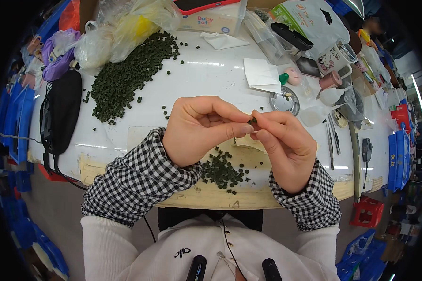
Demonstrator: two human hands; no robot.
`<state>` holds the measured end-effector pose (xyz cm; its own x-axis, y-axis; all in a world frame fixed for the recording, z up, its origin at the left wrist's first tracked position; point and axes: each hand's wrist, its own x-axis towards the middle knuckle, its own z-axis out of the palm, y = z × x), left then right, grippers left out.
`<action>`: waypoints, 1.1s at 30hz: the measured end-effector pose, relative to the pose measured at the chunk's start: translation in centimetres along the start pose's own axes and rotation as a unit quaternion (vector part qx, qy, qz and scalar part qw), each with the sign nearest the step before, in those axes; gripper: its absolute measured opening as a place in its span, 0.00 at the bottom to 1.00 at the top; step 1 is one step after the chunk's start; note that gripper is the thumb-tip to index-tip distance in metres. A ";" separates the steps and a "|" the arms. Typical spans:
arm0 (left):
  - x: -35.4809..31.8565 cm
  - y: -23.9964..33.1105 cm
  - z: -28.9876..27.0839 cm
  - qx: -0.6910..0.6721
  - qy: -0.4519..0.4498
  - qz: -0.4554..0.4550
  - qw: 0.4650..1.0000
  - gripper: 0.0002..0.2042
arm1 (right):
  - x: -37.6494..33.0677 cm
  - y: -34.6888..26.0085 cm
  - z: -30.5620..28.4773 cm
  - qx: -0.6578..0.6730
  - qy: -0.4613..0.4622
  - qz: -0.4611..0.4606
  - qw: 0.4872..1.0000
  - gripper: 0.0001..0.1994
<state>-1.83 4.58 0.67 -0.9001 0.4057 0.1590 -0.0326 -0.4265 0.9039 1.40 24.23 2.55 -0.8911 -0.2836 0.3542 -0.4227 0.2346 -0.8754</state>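
Note:
Both hands meet above the near part of the white table, fingertips almost touching. Between them is a small dark green piece (252, 121), too small to make out in detail. My left hand (199, 129) pinches it from the left with thumb and forefinger. From the other side my right hand (286, 145) closes thumb and fingers on the same piece. Under the hands, near the table's wooden front edge, lies a small pile of dark green round pieces (224, 172). A much larger heap of similar dark green pieces (126, 79) spreads over the far left.
Plastic bags (122, 37) lie behind the large heap, and a black pouch (63, 112) lies left of it. On the right are a white mug (335, 58), a round clear dish (284, 100), tweezers (329, 140) and white paper (261, 75). A wipes box (211, 21) stands at the back.

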 end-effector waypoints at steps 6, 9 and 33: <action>0.0 0.3 0.2 0.034 0.020 0.009 0.999 0.07 | -0.1 0.0 0.7 -0.036 0.001 -0.037 0.999 0.15; 0.0 0.1 0.1 0.045 0.022 0.016 0.999 0.07 | -0.1 -0.1 0.7 -0.024 -0.001 -0.031 0.999 0.16; 0.1 0.2 -0.3 0.189 0.022 0.102 0.976 0.09 | -0.1 -0.1 0.7 -0.054 0.011 -0.040 0.998 0.15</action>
<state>-2.11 4.26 0.78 -0.8892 0.3044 0.3416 0.3050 -0.1621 0.9384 1.65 23.61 2.39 -0.8564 -0.2862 0.4298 -0.5074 0.3117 -0.8034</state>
